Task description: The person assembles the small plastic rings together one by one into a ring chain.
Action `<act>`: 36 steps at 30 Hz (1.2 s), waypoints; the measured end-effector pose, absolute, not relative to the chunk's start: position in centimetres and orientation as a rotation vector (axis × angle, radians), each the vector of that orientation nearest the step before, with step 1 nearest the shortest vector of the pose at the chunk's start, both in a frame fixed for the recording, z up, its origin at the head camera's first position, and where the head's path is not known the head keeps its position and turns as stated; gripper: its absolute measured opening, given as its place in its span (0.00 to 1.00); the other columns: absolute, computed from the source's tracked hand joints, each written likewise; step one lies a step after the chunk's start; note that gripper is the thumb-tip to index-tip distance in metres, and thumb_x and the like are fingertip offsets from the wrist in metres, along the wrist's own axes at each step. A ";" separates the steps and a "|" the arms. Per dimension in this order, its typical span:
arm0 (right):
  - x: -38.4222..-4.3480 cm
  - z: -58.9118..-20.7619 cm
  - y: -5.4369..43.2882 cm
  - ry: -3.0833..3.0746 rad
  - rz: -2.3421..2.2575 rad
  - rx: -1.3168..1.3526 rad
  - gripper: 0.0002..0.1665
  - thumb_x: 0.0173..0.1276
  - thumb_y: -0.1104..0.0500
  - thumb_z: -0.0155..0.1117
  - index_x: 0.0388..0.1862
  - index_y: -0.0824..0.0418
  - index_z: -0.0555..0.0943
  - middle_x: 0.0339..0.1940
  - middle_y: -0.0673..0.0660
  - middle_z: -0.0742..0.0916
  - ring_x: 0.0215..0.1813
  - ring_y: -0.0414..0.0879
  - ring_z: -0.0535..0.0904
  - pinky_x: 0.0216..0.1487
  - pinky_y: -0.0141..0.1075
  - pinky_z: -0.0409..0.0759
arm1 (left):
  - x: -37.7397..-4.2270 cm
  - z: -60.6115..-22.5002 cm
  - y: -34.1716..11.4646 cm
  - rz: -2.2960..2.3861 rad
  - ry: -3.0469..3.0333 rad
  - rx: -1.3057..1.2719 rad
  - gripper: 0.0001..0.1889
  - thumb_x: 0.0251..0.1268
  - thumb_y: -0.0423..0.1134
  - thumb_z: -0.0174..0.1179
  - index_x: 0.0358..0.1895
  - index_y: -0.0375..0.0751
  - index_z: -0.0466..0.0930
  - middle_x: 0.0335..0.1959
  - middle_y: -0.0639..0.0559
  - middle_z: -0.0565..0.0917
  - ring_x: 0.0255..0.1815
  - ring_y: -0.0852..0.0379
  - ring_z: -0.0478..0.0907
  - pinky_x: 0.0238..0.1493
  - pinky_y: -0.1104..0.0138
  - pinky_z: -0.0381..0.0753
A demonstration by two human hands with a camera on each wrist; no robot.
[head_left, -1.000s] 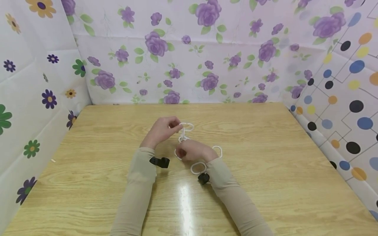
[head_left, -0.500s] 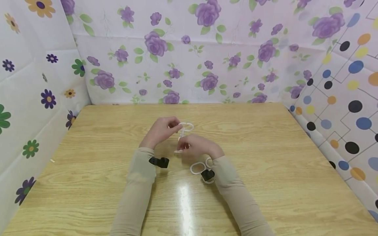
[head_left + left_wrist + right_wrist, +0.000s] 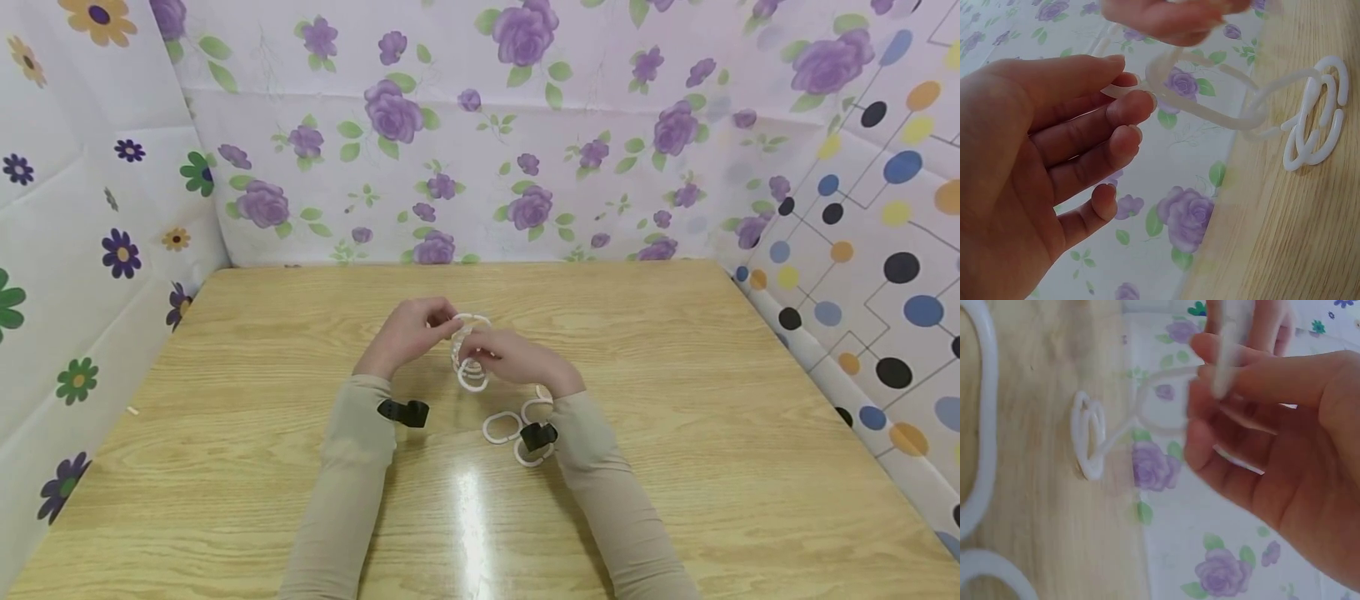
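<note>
In the head view my left hand [image 3: 405,335] pinches a white oval plastic link between thumb and index finger. From it hangs a short chain of white links [image 3: 1200,112]; its lower links [image 3: 1302,140] lie bunched on the table in the left wrist view. My right hand [image 3: 517,360] is just right of the left one. Thumb and fingers of that hand pinch a separate white link [image 3: 1224,369], blurred in the right wrist view. In the head view this link [image 3: 473,389] overlaps the hanging chain.
Several loose white links [image 3: 486,428] lie on the wooden table [image 3: 675,433] near and partly under my right wrist. A small white piece [image 3: 132,410] sits by the table's left edge. Patterned sheets [image 3: 465,133] stand behind and on both sides.
My right hand has lifted its link from near the table, up and away from me, toward the chain. More loose links show by the right wrist. The left hand has stayed in place.
</note>
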State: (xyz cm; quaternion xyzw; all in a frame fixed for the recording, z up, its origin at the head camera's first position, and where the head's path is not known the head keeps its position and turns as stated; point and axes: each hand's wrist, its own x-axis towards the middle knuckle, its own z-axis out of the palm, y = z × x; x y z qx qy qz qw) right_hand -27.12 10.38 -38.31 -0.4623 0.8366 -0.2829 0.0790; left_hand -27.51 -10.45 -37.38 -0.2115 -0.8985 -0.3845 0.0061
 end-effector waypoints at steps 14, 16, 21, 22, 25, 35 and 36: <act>-27.4 -36.6 12.8 2.848 -1.203 -1.213 0.10 0.70 0.70 0.56 0.44 0.63 0.83 0.41 0.59 0.86 0.39 0.46 0.79 0.40 0.34 0.78 | -27.1 -36.7 -10.2 -1.119 -2.910 -0.660 0.10 0.69 0.48 0.58 0.39 0.46 0.83 0.31 0.49 0.85 0.31 0.55 0.77 0.34 0.65 0.75; -27.4 -36.4 13.0 2.878 -1.231 -1.186 0.09 0.70 0.70 0.56 0.44 0.64 0.83 0.41 0.59 0.86 0.40 0.47 0.80 0.40 0.35 0.79 | -27.0 -36.6 -10.2 -1.106 -2.920 -0.678 0.10 0.69 0.48 0.58 0.39 0.46 0.83 0.32 0.49 0.85 0.32 0.56 0.77 0.35 0.65 0.75; -27.3 -36.3 13.3 2.874 -1.279 -1.152 0.08 0.69 0.70 0.57 0.43 0.66 0.82 0.41 0.60 0.86 0.37 0.48 0.81 0.37 0.34 0.80 | -26.7 -36.4 -9.9 -1.059 -2.924 -0.719 0.09 0.69 0.46 0.58 0.39 0.46 0.83 0.31 0.51 0.84 0.31 0.57 0.76 0.35 0.65 0.74; -27.3 -36.3 13.3 2.861 -1.287 -1.151 0.08 0.69 0.70 0.57 0.43 0.66 0.82 0.41 0.61 0.86 0.36 0.47 0.80 0.36 0.33 0.80 | -26.6 -36.5 -9.9 -1.052 -2.921 -0.726 0.09 0.69 0.46 0.58 0.39 0.46 0.83 0.30 0.52 0.84 0.31 0.57 0.76 0.36 0.65 0.74; -27.3 -36.4 13.4 2.817 -1.308 -1.160 0.07 0.68 0.70 0.58 0.42 0.66 0.82 0.41 0.61 0.86 0.36 0.47 0.81 0.33 0.31 0.80 | -26.5 -36.6 -9.7 -1.040 -2.917 -0.750 0.09 0.69 0.45 0.59 0.38 0.45 0.83 0.30 0.52 0.84 0.31 0.57 0.76 0.36 0.64 0.75; -27.2 -36.3 13.7 2.799 -1.331 -1.071 0.07 0.67 0.70 0.60 0.42 0.66 0.81 0.41 0.62 0.86 0.40 0.50 0.82 0.34 0.31 0.81 | -26.7 -36.9 -8.9 -0.983 -2.949 -0.794 0.09 0.69 0.45 0.58 0.39 0.45 0.82 0.31 0.52 0.85 0.33 0.58 0.78 0.39 0.63 0.76; -27.2 -36.3 13.7 2.802 -1.332 -1.058 0.07 0.67 0.70 0.60 0.42 0.66 0.81 0.41 0.62 0.86 0.40 0.50 0.82 0.34 0.31 0.81 | -26.7 -36.8 -8.8 -0.979 -2.953 -0.795 0.09 0.69 0.45 0.58 0.39 0.45 0.82 0.31 0.52 0.85 0.33 0.58 0.78 0.39 0.63 0.76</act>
